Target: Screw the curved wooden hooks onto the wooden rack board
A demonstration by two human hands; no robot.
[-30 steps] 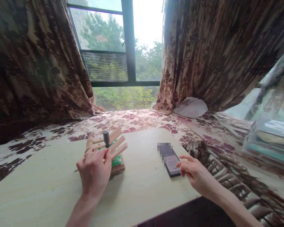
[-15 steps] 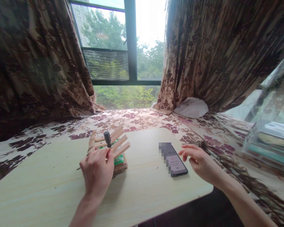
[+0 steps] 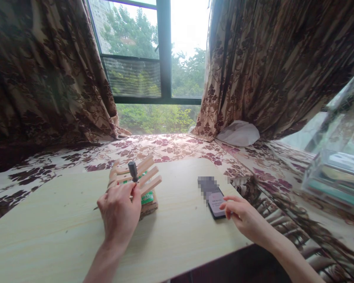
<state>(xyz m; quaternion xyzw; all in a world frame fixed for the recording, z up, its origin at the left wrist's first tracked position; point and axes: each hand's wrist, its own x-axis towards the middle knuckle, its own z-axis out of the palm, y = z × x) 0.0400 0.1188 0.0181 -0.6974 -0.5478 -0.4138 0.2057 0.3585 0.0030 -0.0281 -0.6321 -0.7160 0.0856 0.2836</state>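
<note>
My left hand (image 3: 119,214) is closed around the lower end of a dark-handled tool (image 3: 133,171), held upright over a wooden piece with several prongs (image 3: 149,181). Under the prongs lies a block with a green label (image 3: 147,197) on the table. What the tool's tip touches is hidden by my fingers. A phone (image 3: 216,204) with a lit screen lies flat at the right. My right hand (image 3: 243,216) is over the phone's lower right edge, its fingers apart and slightly bent, holding nothing.
The pale table (image 3: 177,236) stands by a flowered cloth surface (image 3: 171,147). A white bag (image 3: 238,133) lies near the curtain (image 3: 238,70), and a clear plastic box (image 3: 336,181) sits at the far right.
My right hand has moved left and slightly down, from beside the phone to over its lower right edge. My left hand keeps its hold on the tool.
</note>
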